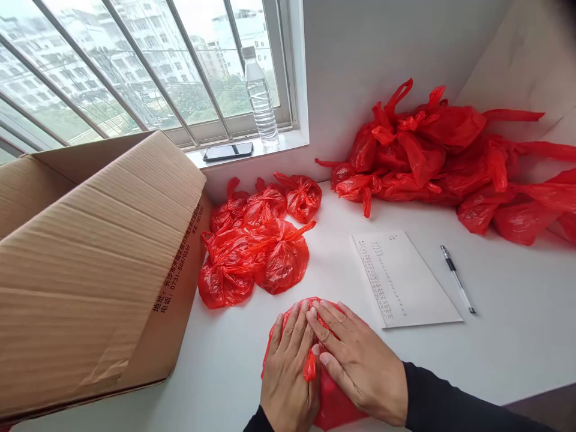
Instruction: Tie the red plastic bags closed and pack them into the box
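A red plastic bag lies on the white table near its front edge, largely covered by my hands. My left hand rests flat on its left side with the fingers stretched out. A small red twist of the bag pokes up by the left thumb. My right hand is also flat on the bag, fingers extended, its fingertips meeting those of the left. What is inside the bag is hidden. Just beyond my hands sits a group of several tied red bags.
At left stands a large open cardboard box. A handwritten paper sheet and a pen lie to the right. More red bags are heaped against the wall. The windowsill holds a phone and a water bottle.
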Tool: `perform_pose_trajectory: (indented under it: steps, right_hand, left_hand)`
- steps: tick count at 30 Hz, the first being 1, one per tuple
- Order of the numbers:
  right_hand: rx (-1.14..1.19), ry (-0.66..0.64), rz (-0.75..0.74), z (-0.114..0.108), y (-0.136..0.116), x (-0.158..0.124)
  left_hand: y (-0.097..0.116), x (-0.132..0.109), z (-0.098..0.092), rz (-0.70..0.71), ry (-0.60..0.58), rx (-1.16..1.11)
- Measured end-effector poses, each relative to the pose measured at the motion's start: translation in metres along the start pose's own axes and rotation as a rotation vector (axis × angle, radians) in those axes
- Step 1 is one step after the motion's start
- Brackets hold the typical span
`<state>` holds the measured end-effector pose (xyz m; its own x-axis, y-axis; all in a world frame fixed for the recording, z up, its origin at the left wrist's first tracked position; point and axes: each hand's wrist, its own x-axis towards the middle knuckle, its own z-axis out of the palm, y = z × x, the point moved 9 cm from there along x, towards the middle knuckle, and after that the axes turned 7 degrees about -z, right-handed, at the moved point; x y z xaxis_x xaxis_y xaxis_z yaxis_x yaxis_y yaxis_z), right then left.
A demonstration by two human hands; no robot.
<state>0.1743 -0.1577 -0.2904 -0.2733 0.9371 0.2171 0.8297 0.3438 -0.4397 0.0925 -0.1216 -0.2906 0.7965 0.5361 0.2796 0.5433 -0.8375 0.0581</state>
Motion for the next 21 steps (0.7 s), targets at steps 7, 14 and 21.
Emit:
perform_pose_trajectory:
  steps: [7, 14, 21]
  right_hand:
    - [0.095, 0.052, 0.069, -0.007, 0.001, -0.008]
    - [0.097, 0.195, 0.314, -0.021, 0.012, -0.057]
    - [-0.129, 0.411, 0.33, -0.04, 0.022, -0.065]
  left_hand:
    - [-0.002, -0.002, 0.003, 0.111, -0.018, -0.046]
    - [0.013, 0.048, -0.016, 0.224, 0.066, -0.128]
    - [0.0, 0.13, -0.031, -0.184, 0.191, -0.196]
